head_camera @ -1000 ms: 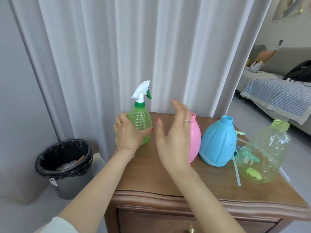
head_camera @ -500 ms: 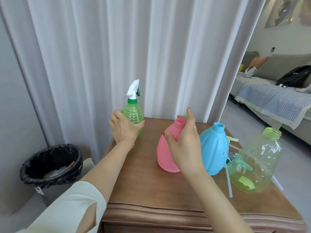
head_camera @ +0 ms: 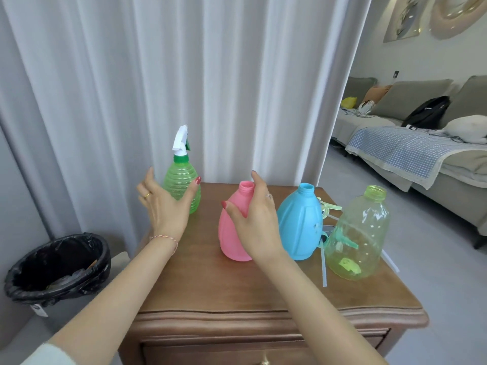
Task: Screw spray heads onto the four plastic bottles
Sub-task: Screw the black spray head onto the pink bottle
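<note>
Several plastic bottles stand on the wooden cabinet top (head_camera: 263, 291). The green ribbed bottle (head_camera: 184, 180) at the back left carries a white spray head (head_camera: 180, 139). My left hand (head_camera: 166, 206) is in front of it with fingers spread, the thumb still against its side. My right hand (head_camera: 255, 219) grips the shoulder of the pink bottle (head_camera: 232, 233), which leans slightly and has an open neck. The blue bottle (head_camera: 300, 222) and the clear yellow-green bottle (head_camera: 358, 233) stand to the right, both open. Loose spray heads (head_camera: 329, 206) with tubes lie behind them, partly hidden.
A white curtain (head_camera: 210, 88) hangs right behind the cabinet. A black-lined trash bin (head_camera: 58, 267) stands on the floor to the left. A sofa with a checked blanket (head_camera: 411, 151) is far right. A pale tube (head_camera: 323, 267) lies between the blue and clear bottles.
My right hand took hold of the pink bottle and drew it away from the blue one. My left hand loosened its grip on the green bottle and spread its fingers.
</note>
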